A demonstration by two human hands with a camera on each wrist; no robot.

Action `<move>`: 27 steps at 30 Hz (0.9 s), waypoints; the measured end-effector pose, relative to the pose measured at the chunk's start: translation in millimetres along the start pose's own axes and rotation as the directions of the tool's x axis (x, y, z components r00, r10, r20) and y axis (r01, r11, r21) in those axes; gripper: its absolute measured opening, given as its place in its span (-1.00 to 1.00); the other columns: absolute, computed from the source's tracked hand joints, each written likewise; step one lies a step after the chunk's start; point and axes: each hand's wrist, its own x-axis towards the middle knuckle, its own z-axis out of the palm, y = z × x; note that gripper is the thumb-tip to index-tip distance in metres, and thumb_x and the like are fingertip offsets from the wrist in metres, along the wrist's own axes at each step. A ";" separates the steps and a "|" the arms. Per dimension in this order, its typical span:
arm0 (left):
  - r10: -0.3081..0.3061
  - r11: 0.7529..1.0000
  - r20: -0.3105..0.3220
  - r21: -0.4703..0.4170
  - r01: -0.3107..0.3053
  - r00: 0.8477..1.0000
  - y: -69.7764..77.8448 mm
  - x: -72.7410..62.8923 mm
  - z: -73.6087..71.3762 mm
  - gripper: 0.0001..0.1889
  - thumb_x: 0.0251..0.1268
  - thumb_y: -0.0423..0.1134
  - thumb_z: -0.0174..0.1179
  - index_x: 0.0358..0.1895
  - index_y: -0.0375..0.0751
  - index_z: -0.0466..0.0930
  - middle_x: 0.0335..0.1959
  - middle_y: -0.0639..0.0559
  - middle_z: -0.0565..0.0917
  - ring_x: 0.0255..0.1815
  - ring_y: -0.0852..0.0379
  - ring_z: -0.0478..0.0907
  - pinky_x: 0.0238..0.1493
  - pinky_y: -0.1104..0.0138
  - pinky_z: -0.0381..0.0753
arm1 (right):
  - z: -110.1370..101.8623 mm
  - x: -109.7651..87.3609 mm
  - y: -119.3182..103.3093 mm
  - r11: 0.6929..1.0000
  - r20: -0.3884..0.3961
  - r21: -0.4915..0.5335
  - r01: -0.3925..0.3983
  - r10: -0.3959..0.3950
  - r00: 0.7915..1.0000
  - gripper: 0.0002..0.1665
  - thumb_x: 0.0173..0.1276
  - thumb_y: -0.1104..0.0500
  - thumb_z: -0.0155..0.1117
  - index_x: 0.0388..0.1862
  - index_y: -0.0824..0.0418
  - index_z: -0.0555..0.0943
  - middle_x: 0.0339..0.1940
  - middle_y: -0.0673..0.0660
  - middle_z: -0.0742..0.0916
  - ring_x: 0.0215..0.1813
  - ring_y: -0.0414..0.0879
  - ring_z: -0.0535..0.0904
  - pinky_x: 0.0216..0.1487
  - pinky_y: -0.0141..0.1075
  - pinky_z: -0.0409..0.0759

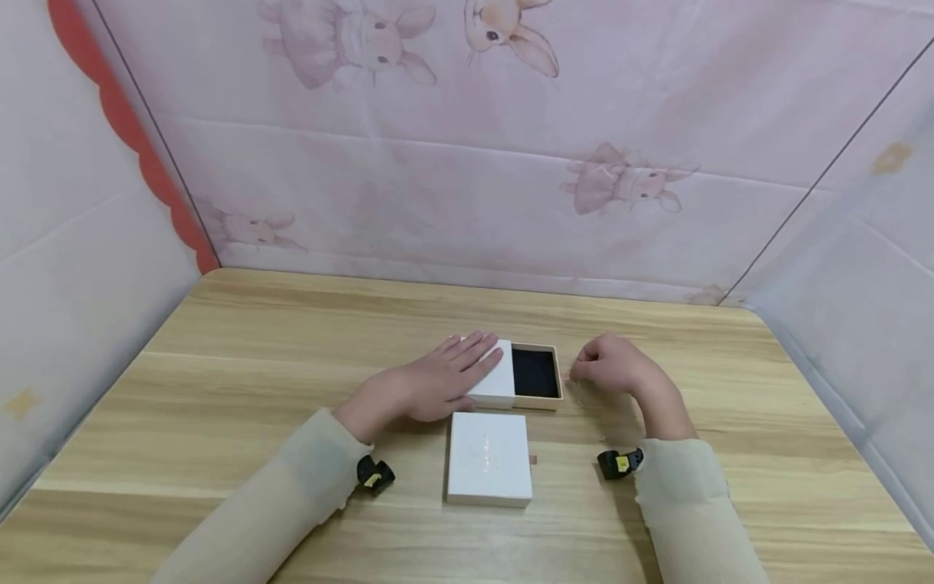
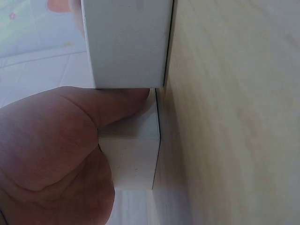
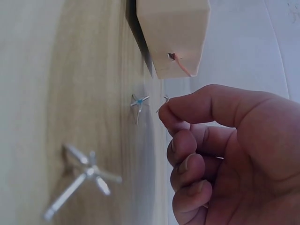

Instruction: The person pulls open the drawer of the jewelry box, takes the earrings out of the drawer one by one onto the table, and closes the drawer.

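My left hand rests with spread, straight fingers on top of the white sleeve of a small box, its thumb along the near side. From the sleeve's right end a drawer with a black pad sticks out. Just right of it is my right hand, fingers curled. In the right wrist view, prongs of a small silver pronged piece show at its pinched fingertips. Two more silver pronged pieces, one nearer and one farther with a blue centre, lie on the table below.
A second white box, closed, with faint gold lettering and a pink ribbon tab, lies close in front of the first. A pink ribbon hangs from the drawer's end. Behind the wooden table stands a rabbit-print backdrop.
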 end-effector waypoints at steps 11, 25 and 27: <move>-0.001 1.000 0.005 0.001 0.001 1.000 -1.1 0.1 -0.6 -0.21 0.60 -0.03 -0.09 0.62 -0.20 -0.35 0.64 -0.20 -0.35 0.65 -0.14 -0.42 0.61 -0.01 -0.28 | 1.0 2.6 -0.3 1.000 0.020 -0.012 -0.011 0.012 1.000 -0.81 0.32 0.14 0.28 -0.41 0.19 0.75 -0.44 0.03 0.67 -0.40 -0.11 0.45 -0.40 -0.30 0.42; 0.001 1.000 0.003 0.002 -0.001 1.000 0.1 -0.2 -0.5 -0.21 0.60 -0.04 -0.09 0.62 -0.21 -0.35 0.64 -0.21 -0.34 0.65 -0.15 -0.40 0.61 -0.01 -0.25 | 2.2 0.0 -2.2 0.998 0.035 -0.041 -0.044 0.045 0.998 -0.79 0.35 0.12 0.25 -0.37 0.19 0.74 -0.46 0.02 0.63 -0.38 -0.11 0.44 -0.38 -0.30 0.42; 0.001 1.000 0.000 -0.004 -0.001 1.000 0.5 -0.1 -0.9 -0.21 0.60 -0.04 -0.08 0.62 -0.21 -0.33 0.64 -0.21 -0.33 0.65 -0.15 -0.40 0.61 -0.02 -0.25 | 1.8 -0.3 -2.8 0.998 0.035 -0.041 -0.044 0.046 0.998 -0.79 0.36 0.11 0.25 -0.36 0.18 0.75 -0.45 0.02 0.64 -0.37 -0.11 0.45 -0.37 -0.30 0.42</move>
